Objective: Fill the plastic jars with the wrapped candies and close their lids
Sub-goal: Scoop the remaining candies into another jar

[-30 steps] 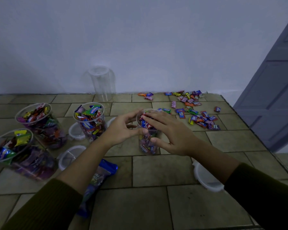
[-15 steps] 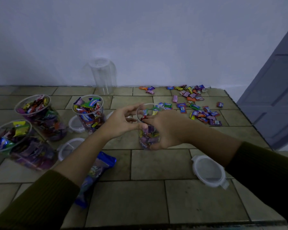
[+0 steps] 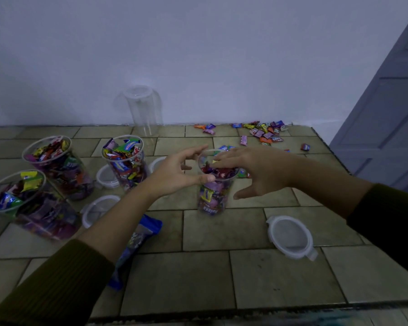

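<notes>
A clear plastic jar (image 3: 212,198), about three-quarters full of wrapped candies, stands upright mid-table. My left hand (image 3: 174,171) holds it near the rim, thumb across the front and fingers reaching behind. My right hand (image 3: 254,171) hovers over the jar's mouth with fingers spread and straight, fingertips above the candies and thumb out beside the jar wall. Loose wrapped candies (image 3: 264,134) lie scattered at the back right. One round lid (image 3: 290,236) lies flat to the jar's front right.
Three lidless jars full of candies stand at the left (image 3: 125,161), (image 3: 59,168), (image 3: 24,203). An empty jar (image 3: 144,109) stands against the wall. More lids (image 3: 99,208), (image 3: 107,176) lie between the jars. A blue candy bag (image 3: 139,238) lies under my left forearm. A door (image 3: 386,114) stands at right.
My right hand, curled against the jar's rim and side half a second ago, has lifted and spread open over the mouth. My left hand has kept its hold.
</notes>
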